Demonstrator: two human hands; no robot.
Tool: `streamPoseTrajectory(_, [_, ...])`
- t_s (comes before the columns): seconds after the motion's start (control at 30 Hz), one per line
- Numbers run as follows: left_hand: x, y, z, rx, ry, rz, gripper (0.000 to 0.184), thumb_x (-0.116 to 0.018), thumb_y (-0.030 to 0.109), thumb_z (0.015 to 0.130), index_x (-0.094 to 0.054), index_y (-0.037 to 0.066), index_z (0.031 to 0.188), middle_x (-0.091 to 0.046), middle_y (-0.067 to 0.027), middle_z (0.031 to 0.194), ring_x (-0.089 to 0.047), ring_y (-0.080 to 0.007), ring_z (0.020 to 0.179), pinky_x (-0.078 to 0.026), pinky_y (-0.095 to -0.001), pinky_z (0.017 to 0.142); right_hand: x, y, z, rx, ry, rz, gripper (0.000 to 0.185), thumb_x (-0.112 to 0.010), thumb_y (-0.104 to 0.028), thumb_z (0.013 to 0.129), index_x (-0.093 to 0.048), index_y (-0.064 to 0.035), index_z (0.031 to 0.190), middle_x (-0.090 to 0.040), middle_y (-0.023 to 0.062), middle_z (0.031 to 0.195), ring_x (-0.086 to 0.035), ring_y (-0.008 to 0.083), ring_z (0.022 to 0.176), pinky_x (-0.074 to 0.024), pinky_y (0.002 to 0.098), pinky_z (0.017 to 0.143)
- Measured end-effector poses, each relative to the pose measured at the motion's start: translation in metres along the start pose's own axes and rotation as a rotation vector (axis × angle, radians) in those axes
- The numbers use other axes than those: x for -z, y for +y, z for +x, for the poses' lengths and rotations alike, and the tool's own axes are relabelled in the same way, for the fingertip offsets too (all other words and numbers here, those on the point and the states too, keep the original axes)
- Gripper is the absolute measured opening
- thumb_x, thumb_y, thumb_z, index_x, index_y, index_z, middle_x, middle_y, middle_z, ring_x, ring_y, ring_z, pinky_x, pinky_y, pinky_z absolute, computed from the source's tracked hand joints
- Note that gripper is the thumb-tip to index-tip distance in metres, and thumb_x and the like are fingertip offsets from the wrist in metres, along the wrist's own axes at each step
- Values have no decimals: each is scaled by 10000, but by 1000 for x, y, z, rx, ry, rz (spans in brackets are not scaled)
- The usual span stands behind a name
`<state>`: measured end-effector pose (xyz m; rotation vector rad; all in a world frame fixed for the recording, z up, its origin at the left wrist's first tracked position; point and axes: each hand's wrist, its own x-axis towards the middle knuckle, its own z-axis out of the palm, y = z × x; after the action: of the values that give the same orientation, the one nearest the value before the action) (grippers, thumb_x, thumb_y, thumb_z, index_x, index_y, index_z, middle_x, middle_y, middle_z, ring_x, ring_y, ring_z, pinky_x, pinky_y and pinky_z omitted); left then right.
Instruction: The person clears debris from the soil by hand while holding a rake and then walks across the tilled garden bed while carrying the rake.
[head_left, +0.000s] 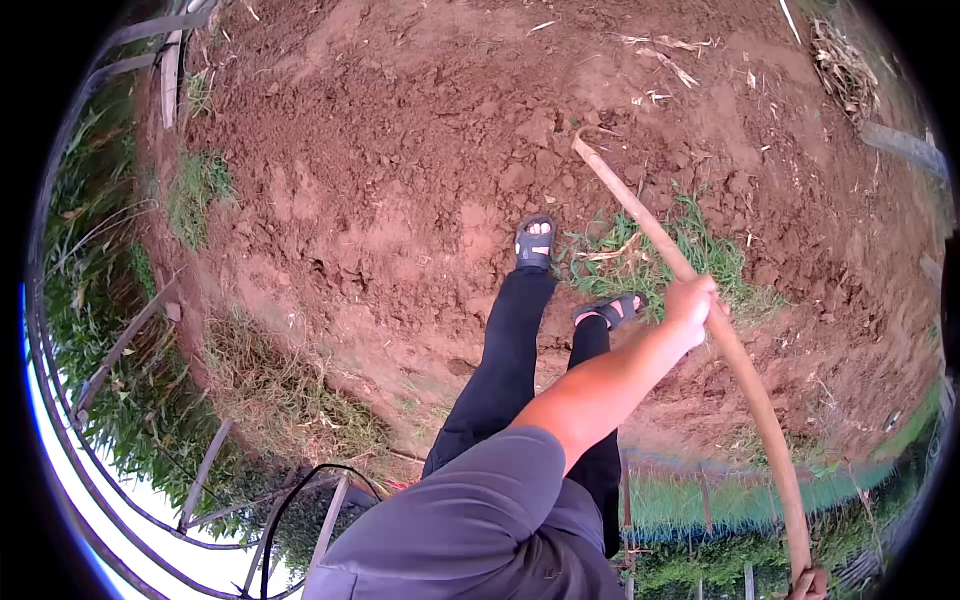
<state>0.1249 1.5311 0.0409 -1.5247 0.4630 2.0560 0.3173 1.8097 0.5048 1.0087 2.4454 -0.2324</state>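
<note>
A hoe (755,390) with a long, pale wooden handle runs diagonally from the lower right up to the soil. My left hand (690,303) is wrapped round the middle of the handle, with the arm reaching across my body. Low at the right edge of the view, my right hand (808,584) grips the rear end of the same handle; only part of it shows. The thin, curved head of the hoe (598,131) rests at the loosened red soil (530,150), its blade mostly hard to make out. Beneath the handle lies a patch of green grass (715,250).
My sandalled feet (535,240) stand on the soil beside the grass. Dry stalks (845,70) lie at the upper right. Dry weeds (290,390) cover the ground at left, near wooden poles (205,470) and tall plants. Green netting (720,500) stretches behind me.
</note>
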Motion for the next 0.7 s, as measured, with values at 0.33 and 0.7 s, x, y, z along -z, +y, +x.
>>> streamPoseTrajectory(0.33, [222, 371, -31, -576, 532, 293, 139, -610, 41, 897, -534, -25, 992, -543, -101, 691, -559, -241, 550, -509, -378, 477, -293, -299, 15, 530, -408, 414, 348, -816, -365, 765, -686, -45, 723, -567, 111, 622, -579, 290, 578, -462, 405, 544])
streamPoseTrajectory(0.7, [186, 236, -120, -495, 327, -154, 59, -531, 72, 852, -485, 55, 884, -510, -90, 713, -542, -250, 575, -491, -423, 526, -200, -218, 46, 598, -333, 421, 511, -768, -492, 803, -680, 11, 771, -569, 100, 640, -521, 220, 605, -400, 351, 560])
